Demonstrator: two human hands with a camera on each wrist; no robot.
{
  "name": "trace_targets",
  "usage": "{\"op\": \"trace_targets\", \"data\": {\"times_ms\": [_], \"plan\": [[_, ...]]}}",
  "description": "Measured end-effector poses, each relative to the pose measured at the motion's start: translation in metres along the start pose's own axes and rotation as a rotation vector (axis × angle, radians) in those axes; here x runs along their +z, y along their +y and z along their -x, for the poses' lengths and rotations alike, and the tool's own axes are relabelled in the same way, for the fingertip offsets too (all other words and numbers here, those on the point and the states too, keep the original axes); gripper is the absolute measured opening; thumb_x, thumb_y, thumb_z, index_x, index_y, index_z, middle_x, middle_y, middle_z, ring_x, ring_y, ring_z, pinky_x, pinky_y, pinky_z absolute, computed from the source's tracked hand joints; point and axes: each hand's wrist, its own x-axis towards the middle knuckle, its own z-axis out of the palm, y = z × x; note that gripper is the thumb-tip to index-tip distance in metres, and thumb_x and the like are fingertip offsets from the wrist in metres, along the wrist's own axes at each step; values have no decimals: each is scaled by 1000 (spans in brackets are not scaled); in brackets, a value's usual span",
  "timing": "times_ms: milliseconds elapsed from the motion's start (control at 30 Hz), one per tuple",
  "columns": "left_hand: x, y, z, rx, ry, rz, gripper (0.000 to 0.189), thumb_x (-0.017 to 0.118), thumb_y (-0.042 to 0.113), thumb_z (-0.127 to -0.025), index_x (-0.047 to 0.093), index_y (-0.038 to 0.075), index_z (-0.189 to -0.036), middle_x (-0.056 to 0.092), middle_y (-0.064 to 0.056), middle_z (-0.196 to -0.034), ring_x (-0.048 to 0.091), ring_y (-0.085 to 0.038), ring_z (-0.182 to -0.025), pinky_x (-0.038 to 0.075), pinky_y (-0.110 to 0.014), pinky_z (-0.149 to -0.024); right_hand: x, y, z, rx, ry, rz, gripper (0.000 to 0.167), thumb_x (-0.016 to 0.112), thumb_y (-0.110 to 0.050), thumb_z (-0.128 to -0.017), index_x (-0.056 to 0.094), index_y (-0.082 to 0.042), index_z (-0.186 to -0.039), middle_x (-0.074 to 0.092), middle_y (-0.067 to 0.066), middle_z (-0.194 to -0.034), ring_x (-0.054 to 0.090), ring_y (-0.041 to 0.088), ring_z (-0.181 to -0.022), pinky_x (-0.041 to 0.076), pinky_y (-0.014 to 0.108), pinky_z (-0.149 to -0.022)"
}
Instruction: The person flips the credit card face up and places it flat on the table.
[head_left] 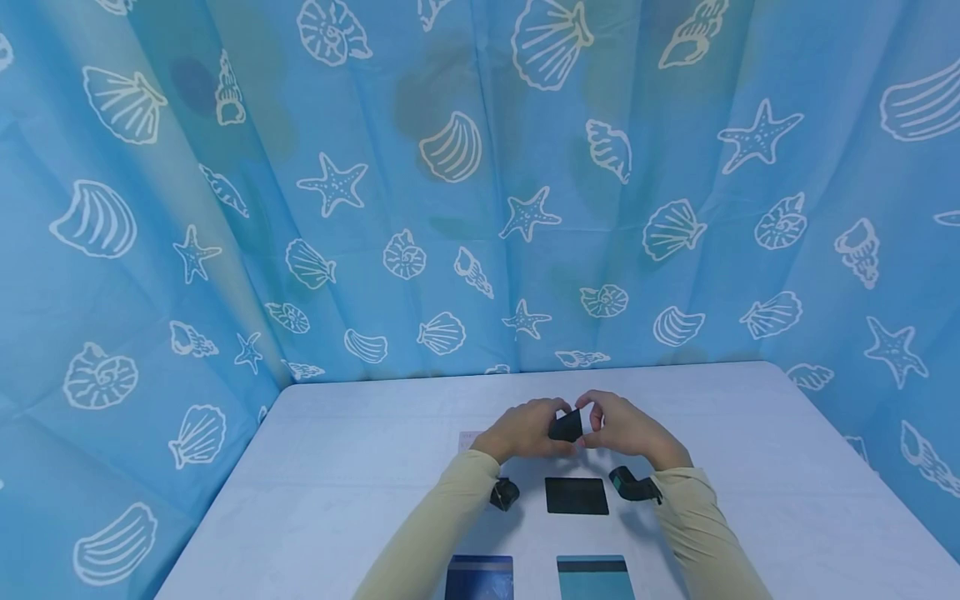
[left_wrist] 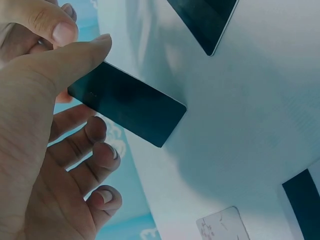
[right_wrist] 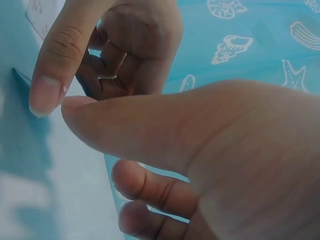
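Over white table [head_left: 330, 500], fingers [left_wrist: 82, 59] pinching black card [left_wrist: 137, 107], seashell-print blue curtain [head_left: 480, 217]

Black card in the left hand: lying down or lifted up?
Lifted: the left hand pinches the black card, tilted, above the table.

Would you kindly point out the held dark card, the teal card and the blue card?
Held dark card [left_wrist: 131, 104]: left wrist view, middle of face.
Teal card [head_left: 597, 583]: head view, lower visible part.
Blue card [head_left: 480, 583]: head view, lower visible part.
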Motion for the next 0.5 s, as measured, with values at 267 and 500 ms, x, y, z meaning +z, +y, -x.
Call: {"op": "trace_targets", "data": {"times_ms": [267, 500], "plan": [[-5, 2, 1, 3, 3, 9, 68, 79, 49, -89, 57, 18, -145, 71, 1, -116, 61, -8, -93, 55, -26, -85, -4, -1, 2, 23, 7, -8, 72, 90, -17, -79, 53, 2, -138, 52, 6, -84, 50, 19, -73, 43, 31, -64], [-9, 4, 1, 6, 6, 17, 68, 80, 49, -88, 57, 17, -144, 70, 1, -110, 59, -8, -87, 52, -23, -77, -5, 2, 1, 45, 0, -4, 73, 90, -16, -78, 53, 1, -139, 54, 7, -86, 51, 20, -75, 43, 32, -65]]}}
